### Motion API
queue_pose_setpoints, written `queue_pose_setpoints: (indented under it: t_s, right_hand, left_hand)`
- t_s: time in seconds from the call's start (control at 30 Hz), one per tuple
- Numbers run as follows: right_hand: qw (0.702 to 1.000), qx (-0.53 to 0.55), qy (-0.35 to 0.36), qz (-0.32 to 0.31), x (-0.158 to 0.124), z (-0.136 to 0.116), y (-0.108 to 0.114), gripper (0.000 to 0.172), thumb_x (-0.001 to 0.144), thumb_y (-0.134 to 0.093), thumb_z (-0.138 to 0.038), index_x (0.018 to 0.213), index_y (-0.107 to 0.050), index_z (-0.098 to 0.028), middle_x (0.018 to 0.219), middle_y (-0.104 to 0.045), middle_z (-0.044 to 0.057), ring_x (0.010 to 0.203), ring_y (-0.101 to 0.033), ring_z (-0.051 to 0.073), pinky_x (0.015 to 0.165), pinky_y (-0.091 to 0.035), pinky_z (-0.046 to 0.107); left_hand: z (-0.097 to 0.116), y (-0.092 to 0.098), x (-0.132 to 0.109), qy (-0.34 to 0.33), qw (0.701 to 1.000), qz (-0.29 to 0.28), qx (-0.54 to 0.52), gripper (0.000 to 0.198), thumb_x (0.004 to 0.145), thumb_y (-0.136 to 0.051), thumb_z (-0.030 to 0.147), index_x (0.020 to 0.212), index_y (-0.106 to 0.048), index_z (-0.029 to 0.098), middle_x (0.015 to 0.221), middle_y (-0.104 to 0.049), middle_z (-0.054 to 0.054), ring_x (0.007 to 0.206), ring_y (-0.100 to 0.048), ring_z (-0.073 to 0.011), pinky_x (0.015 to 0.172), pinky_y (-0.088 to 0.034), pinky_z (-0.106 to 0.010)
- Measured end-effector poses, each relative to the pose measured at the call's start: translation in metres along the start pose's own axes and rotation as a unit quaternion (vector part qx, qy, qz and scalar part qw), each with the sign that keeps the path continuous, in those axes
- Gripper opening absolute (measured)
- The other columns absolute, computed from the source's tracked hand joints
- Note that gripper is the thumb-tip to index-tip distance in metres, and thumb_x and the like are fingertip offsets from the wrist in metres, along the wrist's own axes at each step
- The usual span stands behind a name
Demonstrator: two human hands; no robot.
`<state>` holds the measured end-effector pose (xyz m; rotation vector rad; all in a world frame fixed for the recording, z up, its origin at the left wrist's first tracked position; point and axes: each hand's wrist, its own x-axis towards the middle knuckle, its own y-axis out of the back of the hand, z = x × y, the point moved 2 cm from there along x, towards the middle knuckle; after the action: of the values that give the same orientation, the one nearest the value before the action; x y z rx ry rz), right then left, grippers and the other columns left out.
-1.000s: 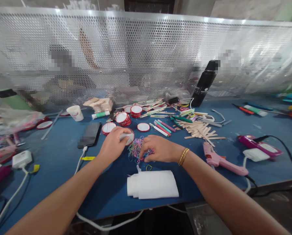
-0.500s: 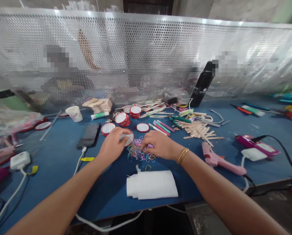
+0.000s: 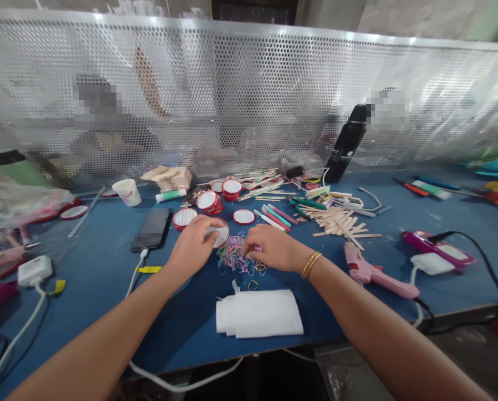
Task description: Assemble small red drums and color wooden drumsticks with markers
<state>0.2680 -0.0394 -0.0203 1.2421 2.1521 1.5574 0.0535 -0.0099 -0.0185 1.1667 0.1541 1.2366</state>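
Note:
My left hand [image 3: 193,243] is closed, with thumb and fingers pinching a small whitish piece [image 3: 209,231] whose kind is unclear. Right behind those fingertips is a round white disc with a red rim [image 3: 222,236], partly covered by the hand. My right hand [image 3: 269,245], wearing a gold bracelet at the wrist, has its fingers curled together over a heap of small coloured elastic bands [image 3: 233,256]. Whether a band is between those fingertips is too small to tell. A folded white cloth [image 3: 259,314] lies nearer to me, with one yellow band [image 3: 253,285] beside it.
Red-rimmed round pieces [image 3: 209,203], markers [image 3: 276,216] and wooden sticks [image 3: 340,223] lie beyond my hands. A pink glue gun [image 3: 378,277] rests at right, a phone [image 3: 152,229] on its cable at left. A black bottle [image 3: 349,145] leans against the perforated metal screen [image 3: 249,100].
Both hands stay nearly in place. My right fingers have shifted slightly over the elastic bands, and the view has moved a little.

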Motion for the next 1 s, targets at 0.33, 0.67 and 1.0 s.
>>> queue_pose_setpoints:
  t_s: [0.33, 0.67, 1.0]
  right_hand:
    - [0.805, 0.55, -0.192, 0.114, 0.006, 0.013, -0.006, 0.019, 0.092, -0.059, -0.034, 0.105, -0.065, -0.02, 0.097, -0.066, 0.005, 0.086, -0.063, 0.014, 0.079, -0.051, 0.032]
    - [0.72, 0.67, -0.132, 0.123, 0.007, -0.003, -0.001, 0.025, 0.09, -0.061, -0.035, 0.112, -0.065, -0.025, 0.131, -0.062, 0.007, 0.119, -0.06, 0.02, 0.098, -0.052, 0.04]
    - [0.69, 0.713, -0.016, 0.124, 0.012, -0.034, -0.013, 0.03, 0.09, -0.06, -0.037, 0.118, -0.064, -0.026, 0.129, -0.064, 0.006, 0.125, -0.055, 0.021, 0.1, -0.05, 0.038]
  left_hand:
    - [0.004, -0.002, -0.003, -0.006, 0.999, -0.006, -0.037, 0.026, 0.086, -0.052, 0.007, 0.101, -0.067, 0.021, 0.108, -0.07, -0.006, 0.104, -0.063, -0.0211, 0.097, -0.049, -0.043]
    - [0.012, 0.0, -0.004, -0.001, 0.999, -0.011, -0.053, 0.012, 0.089, -0.061, 0.02, 0.098, -0.069, 0.022, 0.104, -0.068, -0.005, 0.098, -0.064, -0.0202, 0.091, -0.051, -0.04]
    - [0.03, -0.005, -0.01, 0.008, 0.994, -0.057, -0.096, 0.009, 0.085, -0.069, 0.026, 0.092, -0.072, 0.022, 0.099, -0.058, -0.002, 0.076, -0.057, -0.0136, 0.066, -0.049, -0.028]
